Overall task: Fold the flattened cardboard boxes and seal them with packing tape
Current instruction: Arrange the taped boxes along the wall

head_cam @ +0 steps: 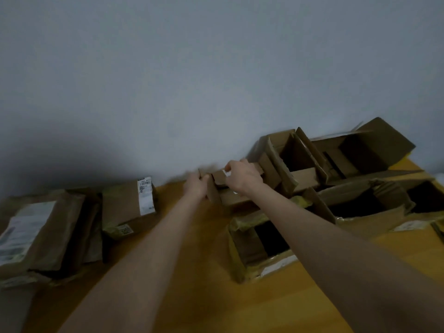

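Small cardboard box on tabletop, fingers of left hand gripping its left flap, fingers of right hand pinching its top flap.

Dim, soft light; dark shadow on the left wall, motion blur, wide-angle bending.

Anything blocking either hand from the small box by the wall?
Nothing visible. Both hands are already on the small box: the left hand grips its left edge, and the right hand pinches a top flap. The open boxes crowd its right side but lie beside it, not between.
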